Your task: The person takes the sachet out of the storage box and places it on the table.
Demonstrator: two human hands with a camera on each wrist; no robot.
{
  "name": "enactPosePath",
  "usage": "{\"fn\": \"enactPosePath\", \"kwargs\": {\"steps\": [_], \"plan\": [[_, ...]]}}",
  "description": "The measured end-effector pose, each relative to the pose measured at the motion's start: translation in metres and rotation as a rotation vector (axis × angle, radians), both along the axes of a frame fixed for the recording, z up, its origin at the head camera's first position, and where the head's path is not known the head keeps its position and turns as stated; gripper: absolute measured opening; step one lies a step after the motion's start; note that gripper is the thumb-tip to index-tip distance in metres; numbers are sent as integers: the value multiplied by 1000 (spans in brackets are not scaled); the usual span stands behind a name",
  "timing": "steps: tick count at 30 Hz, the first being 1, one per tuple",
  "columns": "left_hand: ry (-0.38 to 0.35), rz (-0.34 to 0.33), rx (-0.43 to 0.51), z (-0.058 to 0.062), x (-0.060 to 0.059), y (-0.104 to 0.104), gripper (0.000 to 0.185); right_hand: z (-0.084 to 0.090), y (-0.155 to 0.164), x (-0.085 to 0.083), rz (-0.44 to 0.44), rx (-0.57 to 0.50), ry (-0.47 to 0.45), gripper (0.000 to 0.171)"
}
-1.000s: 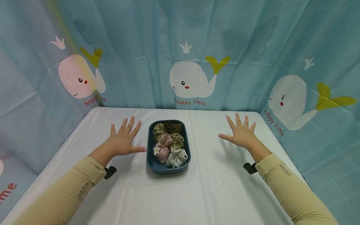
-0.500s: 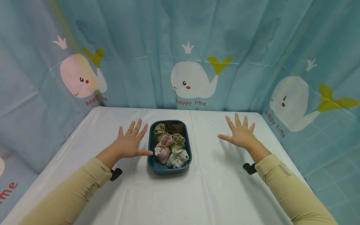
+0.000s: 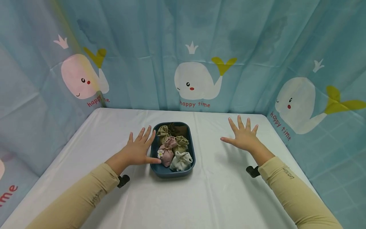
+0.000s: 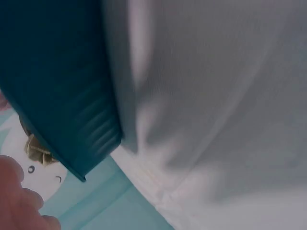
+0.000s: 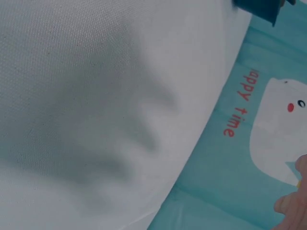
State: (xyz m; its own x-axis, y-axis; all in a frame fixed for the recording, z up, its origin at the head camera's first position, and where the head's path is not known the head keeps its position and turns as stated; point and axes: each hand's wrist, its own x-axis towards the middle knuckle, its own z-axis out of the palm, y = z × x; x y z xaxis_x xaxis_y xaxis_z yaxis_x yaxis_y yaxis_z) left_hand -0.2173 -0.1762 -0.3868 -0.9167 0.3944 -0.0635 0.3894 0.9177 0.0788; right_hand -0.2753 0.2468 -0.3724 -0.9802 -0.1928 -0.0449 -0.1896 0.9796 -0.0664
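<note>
A dark blue rectangular tray (image 3: pixel 171 174) stands on the white-covered table, holding several small drawstring pouches. Among them are a pink pouch (image 3: pixel 166 156) with a white flower, a whitish pouch (image 3: pixel 181 161) at the near right, and two olive ones, the olive pouch (image 3: pixel 181 144) on the right and another olive pouch (image 3: pixel 163 133) at the back left. My left hand (image 3: pixel 136 152), fingers spread, is at the tray's left side; its thumb overlaps the rim in the head view. Over the table to the right, my right hand (image 3: pixel 244 138) is spread too, holding nothing.
A brown piece (image 3: pixel 180 130) lies at the back of the tray. Blue curtains (image 3: pixel 131 79) printed with whales rise behind the table (image 3: pixel 171 203) and along both sides. Each wrist carries a black camera, such as the left camera (image 3: pixel 123 181).
My left hand has moved right and slightly nearer, from beside the tray to overlapping its left rim. The right hand has stayed almost in place. The pouches have not moved.
</note>
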Motion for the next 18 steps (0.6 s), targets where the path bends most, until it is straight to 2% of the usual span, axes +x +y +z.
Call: {"fn": "enactPosePath", "kwargs": {"steps": [8,12,18], "plan": [[2,-36,-15,-11,2,6,115,1,0,1,-3,-2,-10,107],[-24,-49,16,-13,5,11,116,0,-1,2,-1,-11,-17,107],[-30,-67,7,-14,9,15,118,-1,-1,2,7,-10,-17,107]]}}
